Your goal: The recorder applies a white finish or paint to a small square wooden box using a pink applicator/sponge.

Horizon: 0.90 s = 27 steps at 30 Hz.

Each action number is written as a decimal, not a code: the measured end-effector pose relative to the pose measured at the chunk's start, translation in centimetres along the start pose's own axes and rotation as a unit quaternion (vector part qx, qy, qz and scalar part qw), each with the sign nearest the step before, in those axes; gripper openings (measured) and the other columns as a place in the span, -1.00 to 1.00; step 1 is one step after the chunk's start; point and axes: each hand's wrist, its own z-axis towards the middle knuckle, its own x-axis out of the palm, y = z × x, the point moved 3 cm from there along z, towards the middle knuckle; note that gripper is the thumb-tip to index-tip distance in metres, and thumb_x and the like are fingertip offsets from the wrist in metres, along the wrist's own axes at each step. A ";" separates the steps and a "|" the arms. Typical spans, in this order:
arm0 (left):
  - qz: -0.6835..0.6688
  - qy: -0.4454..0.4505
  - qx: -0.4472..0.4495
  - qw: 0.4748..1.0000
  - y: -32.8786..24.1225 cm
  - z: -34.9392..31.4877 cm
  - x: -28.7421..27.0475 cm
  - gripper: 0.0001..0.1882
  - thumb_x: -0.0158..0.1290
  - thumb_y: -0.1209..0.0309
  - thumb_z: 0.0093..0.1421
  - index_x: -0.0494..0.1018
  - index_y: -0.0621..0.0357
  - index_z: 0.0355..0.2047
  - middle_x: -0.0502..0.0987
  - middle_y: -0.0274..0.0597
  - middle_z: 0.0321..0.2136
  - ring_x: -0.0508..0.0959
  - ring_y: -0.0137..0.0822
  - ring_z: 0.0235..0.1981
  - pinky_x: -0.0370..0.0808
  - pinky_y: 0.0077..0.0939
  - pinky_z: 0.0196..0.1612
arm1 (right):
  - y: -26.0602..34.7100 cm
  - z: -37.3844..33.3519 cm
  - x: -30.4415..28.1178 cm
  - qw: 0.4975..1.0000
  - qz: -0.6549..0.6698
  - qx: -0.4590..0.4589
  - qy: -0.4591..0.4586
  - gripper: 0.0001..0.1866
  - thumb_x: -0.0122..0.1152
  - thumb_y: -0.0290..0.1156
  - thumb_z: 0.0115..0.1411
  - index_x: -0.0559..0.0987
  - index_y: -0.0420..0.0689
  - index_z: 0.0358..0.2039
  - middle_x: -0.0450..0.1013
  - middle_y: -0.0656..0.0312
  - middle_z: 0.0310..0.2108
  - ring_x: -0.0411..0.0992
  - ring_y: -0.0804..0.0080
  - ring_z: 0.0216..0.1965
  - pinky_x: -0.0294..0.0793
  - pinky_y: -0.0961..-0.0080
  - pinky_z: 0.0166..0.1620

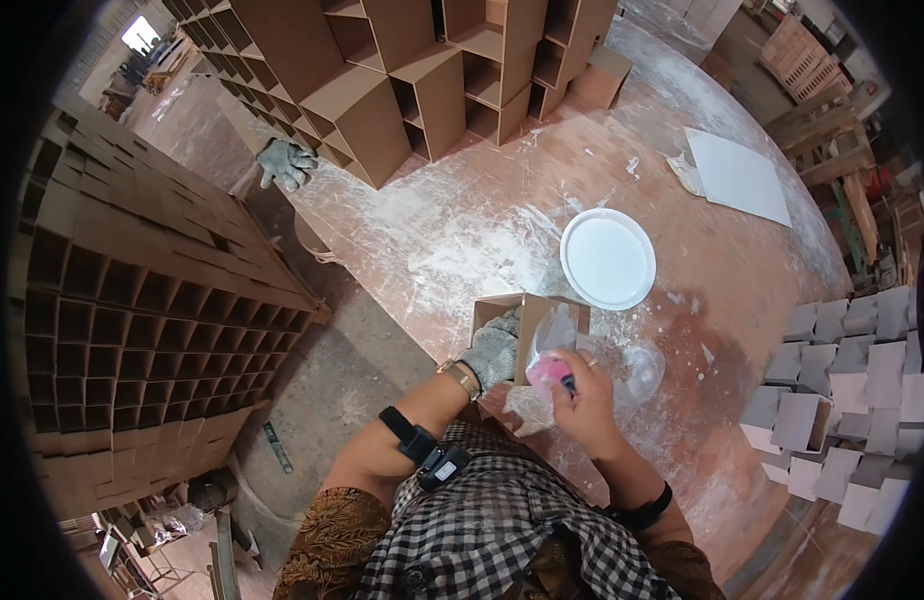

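A brown cardboard box stands near the front edge of the table with its hollow side facing up. My left hand, in a grey knitted glove, reaches inside it; the fingers are hidden there. Bare, my right hand is closed round a pink-and-black brush-like tool against the box's right side. A whitish smear shows on that side, though I cannot tell whether it is wet coating or bristles. Just beyond the box sits a round white tub of white liquid.
Stacked brown boxes rise at the table's far side, near a loose grey glove. A tall stack of brown boxes stands left. White-coated boxes are piled right. A white sheet and clear plastic lid lie on the table.
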 end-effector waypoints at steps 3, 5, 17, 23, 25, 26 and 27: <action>-0.030 0.099 -0.077 0.992 -2.8 1.6 -2.5 -0.44 0.04 0.17 0.02 0.30 0.15 0.02 0.38 0.03 -0.04 0.39 -0.05 -0.02 0.32 -0.30 0.03 | -1.7 1.4 -0.1 0.992 -0.058 0.105 -0.045 -0.72 0.14 -0.46 -0.05 0.47 -0.17 -0.26 0.40 -0.03 -0.37 0.39 -0.03 -0.35 0.37 0.19 -0.30; -0.050 0.155 -0.162 0.973 -2.6 1.9 -2.2 -0.40 0.08 0.12 0.01 0.29 0.08 0.05 0.38 -0.02 -0.03 0.38 -0.07 0.00 0.31 -0.33 0.05 | -1.2 4.1 0.3 0.981 -0.100 0.108 -0.130 -0.77 0.13 -0.46 -0.04 0.47 -0.17 -0.30 0.41 -0.03 -0.41 0.40 -0.02 -0.38 0.36 0.18 -0.30; -0.036 0.165 -0.132 0.977 -2.6 1.9 -1.9 -0.47 -0.01 0.23 0.03 0.29 0.21 0.00 0.38 0.11 -0.07 0.39 0.00 -0.04 0.32 -0.24 0.02 | -2.6 4.3 -0.1 0.982 -0.099 0.104 -0.124 -0.79 0.04 -0.47 0.00 0.48 -0.23 -0.32 0.42 -0.14 -0.47 0.40 -0.14 -0.42 0.35 0.12 -0.35; -0.070 0.096 -0.072 0.990 -0.5 0.9 1.1 -0.49 -0.01 0.21 0.04 0.32 0.22 -0.03 0.39 0.12 -0.09 0.41 0.00 -0.07 0.33 -0.27 -0.01 | 1.1 -1.2 0.2 0.994 0.030 0.102 -0.024 -0.77 0.07 -0.45 -0.01 0.49 -0.20 -0.29 0.42 -0.06 -0.40 0.40 -0.06 -0.40 0.38 0.19 -0.34; -0.065 0.101 -0.081 0.989 -0.3 1.0 1.7 -0.50 -0.01 0.20 0.07 0.31 0.20 -0.02 0.39 0.07 -0.08 0.39 -0.06 -0.04 0.31 -0.32 0.03 | -0.9 3.0 0.6 0.991 -0.035 0.093 -0.089 -0.73 0.10 -0.44 -0.01 0.49 -0.20 -0.24 0.42 -0.06 -0.40 0.41 -0.03 -0.39 0.39 0.23 -0.33; -0.066 0.099 -0.096 0.988 -1.2 1.5 0.8 -0.52 -0.01 0.21 0.09 0.31 0.18 -0.01 0.39 0.02 -0.07 0.37 -0.11 -0.02 0.28 -0.37 0.06 | -1.4 4.8 0.4 0.986 -0.071 0.086 -0.126 -0.71 0.11 -0.44 -0.01 0.49 -0.20 -0.22 0.43 -0.06 -0.39 0.42 -0.02 -0.38 0.40 0.25 -0.33; -0.065 0.096 -0.114 0.987 -1.6 1.8 0.3 -0.53 -0.01 0.22 0.11 0.31 0.16 0.00 0.39 -0.03 -0.07 0.35 -0.17 0.01 0.25 -0.42 0.09 | -1.3 5.6 0.3 0.987 -0.072 0.055 -0.131 -0.72 0.11 -0.44 0.00 0.49 -0.19 -0.22 0.43 -0.05 -0.39 0.42 -0.01 -0.39 0.41 0.25 -0.33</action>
